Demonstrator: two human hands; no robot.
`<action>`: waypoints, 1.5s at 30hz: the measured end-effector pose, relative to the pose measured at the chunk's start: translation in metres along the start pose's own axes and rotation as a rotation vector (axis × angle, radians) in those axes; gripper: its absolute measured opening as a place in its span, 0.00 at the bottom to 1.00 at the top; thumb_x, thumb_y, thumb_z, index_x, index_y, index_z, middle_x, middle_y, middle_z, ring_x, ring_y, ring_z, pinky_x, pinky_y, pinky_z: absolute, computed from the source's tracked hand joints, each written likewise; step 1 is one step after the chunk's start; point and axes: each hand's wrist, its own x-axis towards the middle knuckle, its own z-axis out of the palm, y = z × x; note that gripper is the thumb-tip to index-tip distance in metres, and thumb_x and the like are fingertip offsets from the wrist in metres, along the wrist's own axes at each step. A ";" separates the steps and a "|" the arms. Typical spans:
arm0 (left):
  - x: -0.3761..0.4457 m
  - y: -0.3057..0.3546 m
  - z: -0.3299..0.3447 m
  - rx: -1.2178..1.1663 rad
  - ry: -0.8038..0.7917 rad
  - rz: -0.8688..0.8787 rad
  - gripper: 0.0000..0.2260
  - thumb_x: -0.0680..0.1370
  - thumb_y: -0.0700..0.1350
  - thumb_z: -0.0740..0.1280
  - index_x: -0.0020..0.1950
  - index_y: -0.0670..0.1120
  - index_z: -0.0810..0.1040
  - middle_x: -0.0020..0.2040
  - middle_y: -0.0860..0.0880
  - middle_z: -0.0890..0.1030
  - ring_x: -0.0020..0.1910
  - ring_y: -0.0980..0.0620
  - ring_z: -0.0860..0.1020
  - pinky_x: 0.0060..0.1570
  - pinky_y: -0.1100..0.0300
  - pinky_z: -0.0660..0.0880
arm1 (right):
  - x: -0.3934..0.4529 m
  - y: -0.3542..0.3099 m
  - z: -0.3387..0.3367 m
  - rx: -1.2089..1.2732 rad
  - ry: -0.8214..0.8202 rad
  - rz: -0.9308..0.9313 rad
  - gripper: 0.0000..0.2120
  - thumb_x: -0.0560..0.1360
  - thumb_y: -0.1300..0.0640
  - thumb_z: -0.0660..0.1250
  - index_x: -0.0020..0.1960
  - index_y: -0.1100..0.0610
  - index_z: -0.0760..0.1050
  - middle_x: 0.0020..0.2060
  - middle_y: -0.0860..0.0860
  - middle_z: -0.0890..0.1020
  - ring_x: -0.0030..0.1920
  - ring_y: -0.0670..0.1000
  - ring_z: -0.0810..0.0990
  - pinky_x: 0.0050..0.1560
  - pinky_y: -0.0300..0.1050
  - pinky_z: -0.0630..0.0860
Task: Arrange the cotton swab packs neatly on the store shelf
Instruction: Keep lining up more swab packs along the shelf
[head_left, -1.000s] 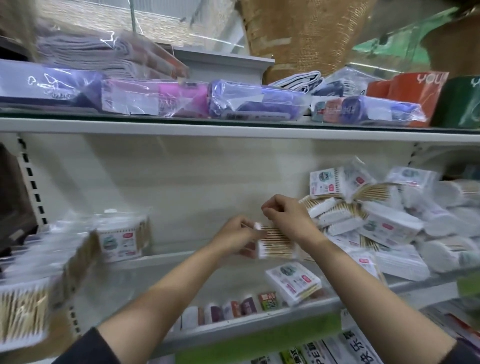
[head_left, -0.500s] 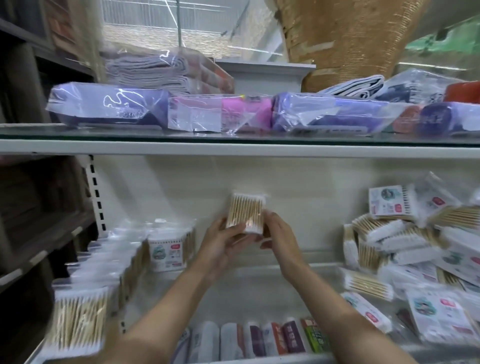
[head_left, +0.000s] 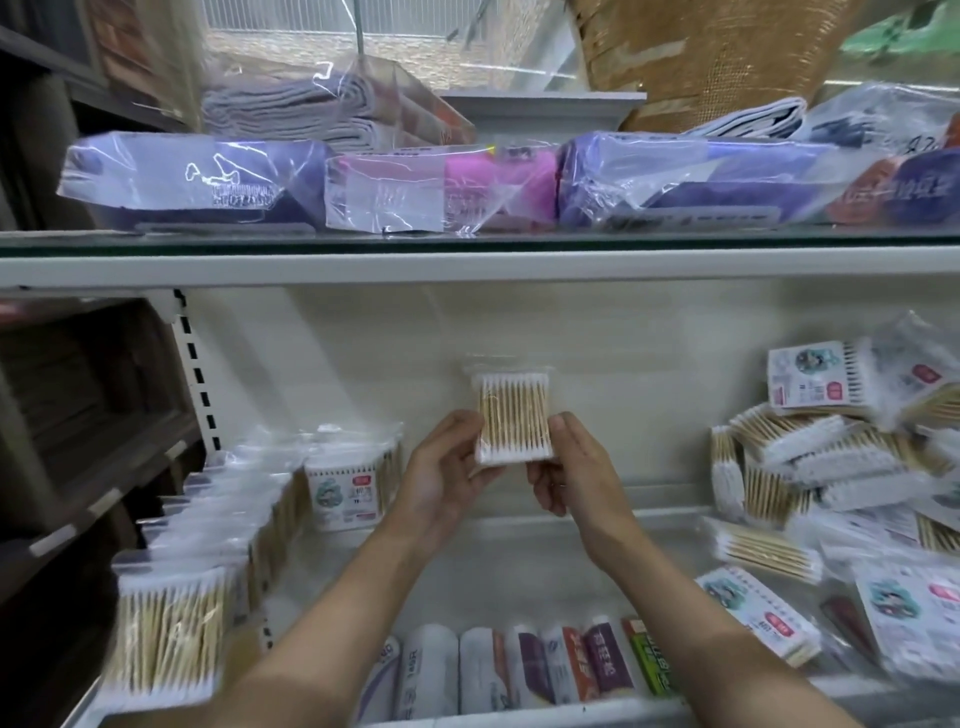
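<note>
Two groups of packs sit on the shelf (head_left: 613, 525): a neat row (head_left: 208, 525) along its left edge and a messy pile (head_left: 841, 483) at its right end. The left hand (head_left: 447, 478) and right hand (head_left: 571, 473) pinch one cotton swab pack (head_left: 514, 418) upright above the middle, fingers curled on its sides. It is best kept straight and stood by the row.

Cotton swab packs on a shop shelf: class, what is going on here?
A person holds one cotton swab pack upright between the left hand and the right hand, in front of the shelf's back wall. An upright row of packs stands at the left; a loose heap of packs lies at the right.
</note>
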 end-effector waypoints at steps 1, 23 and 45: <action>0.000 -0.001 0.000 0.000 -0.015 -0.009 0.05 0.69 0.43 0.66 0.42 0.44 0.73 0.43 0.45 0.81 0.46 0.48 0.78 0.48 0.57 0.73 | -0.001 -0.002 -0.001 0.023 0.005 0.017 0.15 0.83 0.53 0.51 0.43 0.59 0.70 0.26 0.53 0.72 0.20 0.47 0.66 0.21 0.35 0.59; -0.002 -0.005 -0.002 0.146 -0.140 -0.003 0.06 0.68 0.39 0.66 0.42 0.40 0.71 0.46 0.44 0.81 0.47 0.48 0.79 0.51 0.55 0.74 | -0.001 -0.008 -0.003 0.196 -0.034 0.101 0.26 0.81 0.46 0.48 0.37 0.59 0.75 0.20 0.53 0.70 0.19 0.48 0.64 0.18 0.36 0.58; 0.000 -0.008 -0.002 0.082 -0.065 -0.003 0.21 0.68 0.45 0.69 0.57 0.38 0.71 0.48 0.43 0.79 0.47 0.49 0.78 0.47 0.59 0.75 | -0.003 -0.013 -0.005 0.347 -0.116 0.202 0.26 0.80 0.43 0.48 0.46 0.61 0.75 0.27 0.54 0.78 0.21 0.50 0.72 0.21 0.36 0.63</action>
